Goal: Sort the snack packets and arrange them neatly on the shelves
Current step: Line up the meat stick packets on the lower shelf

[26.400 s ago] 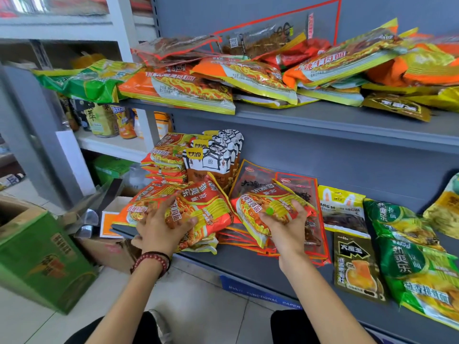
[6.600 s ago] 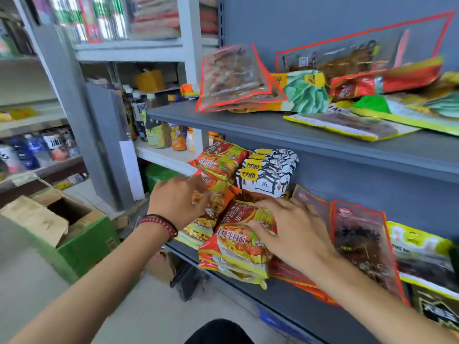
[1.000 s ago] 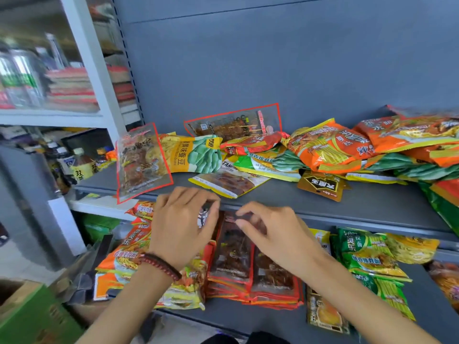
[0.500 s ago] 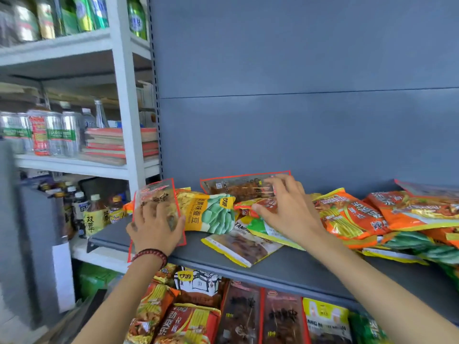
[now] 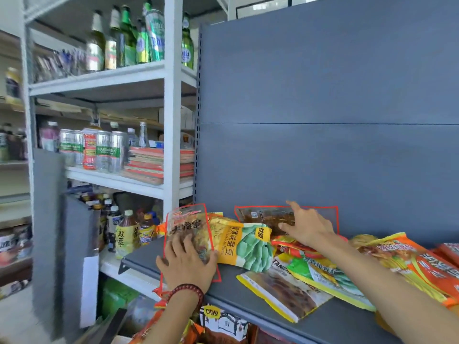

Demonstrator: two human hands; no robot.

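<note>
Left hand lies flat, fingers spread, on a red-edged packet at the left end of the grey shelf. Right hand, fingers straight, touches a second red-edged packet leaning on the back panel. Between them lies a yellow-green packet (beans pictured); orange packets heap to the right.
</note>
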